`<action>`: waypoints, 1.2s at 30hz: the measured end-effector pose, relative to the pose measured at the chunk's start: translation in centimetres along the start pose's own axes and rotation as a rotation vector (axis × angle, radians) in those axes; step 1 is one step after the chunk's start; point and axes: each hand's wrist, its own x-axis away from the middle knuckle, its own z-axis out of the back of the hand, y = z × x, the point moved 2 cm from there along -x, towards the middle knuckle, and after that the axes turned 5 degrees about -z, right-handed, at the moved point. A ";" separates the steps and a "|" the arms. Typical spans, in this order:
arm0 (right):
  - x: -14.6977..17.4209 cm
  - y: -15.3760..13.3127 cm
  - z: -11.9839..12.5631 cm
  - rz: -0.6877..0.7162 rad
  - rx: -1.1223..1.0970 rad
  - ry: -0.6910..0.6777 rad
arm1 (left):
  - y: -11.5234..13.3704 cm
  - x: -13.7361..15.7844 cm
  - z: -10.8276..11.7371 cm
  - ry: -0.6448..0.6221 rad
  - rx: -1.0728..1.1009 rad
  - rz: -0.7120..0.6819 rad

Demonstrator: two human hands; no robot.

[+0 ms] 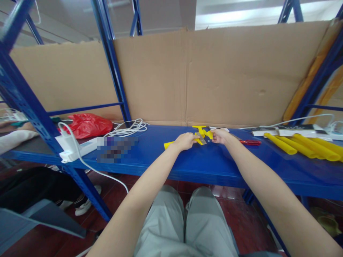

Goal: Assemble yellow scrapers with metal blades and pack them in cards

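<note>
My left hand [187, 140] is closed around a yellow-handled scraper; its flat metal blade [201, 139] points right, and a yellow end [168, 145] shows left of the hand. Between the thumb and fingers of my right hand [220, 136] is a small yellow piece [209, 134], close to the blade. I cannot tell whether the two touch. Just behind lies a T-shaped yellow part [199, 127], with more yellow bits partly hidden. A tool with a red handle [250, 142] lies beside my right forearm.
Several yellow tubes [316, 148] lie at the right by white-and-black boxes [292, 130]. A red plastic bag [89, 125], white cable coils [131, 126] and a power strip [77, 151] are on the left. Cardboard [227, 75] and blue posts [111, 60] bound the blue shelf [150, 160]. Another person's sleeve [18, 139] is far left.
</note>
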 end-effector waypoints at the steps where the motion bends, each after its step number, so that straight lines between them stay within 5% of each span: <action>1: 0.1 0.0 0.0 -0.033 -0.004 -0.022 | 0.0 0.0 0.0 -0.004 0.001 0.001; 6: 0.6 -0.1 0.0 -0.140 -0.095 -0.068 | 0.1 0.0 0.0 0.000 0.001 0.012; 16: 1.4 -1.1 -0.1 -0.053 -0.103 -0.153 | 0.0 0.0 -0.1 0.011 -0.003 0.020; 36: 3.8 -1.5 -2.6 0.110 0.225 -0.058 | -0.2 -0.2 -0.3 0.014 0.039 0.069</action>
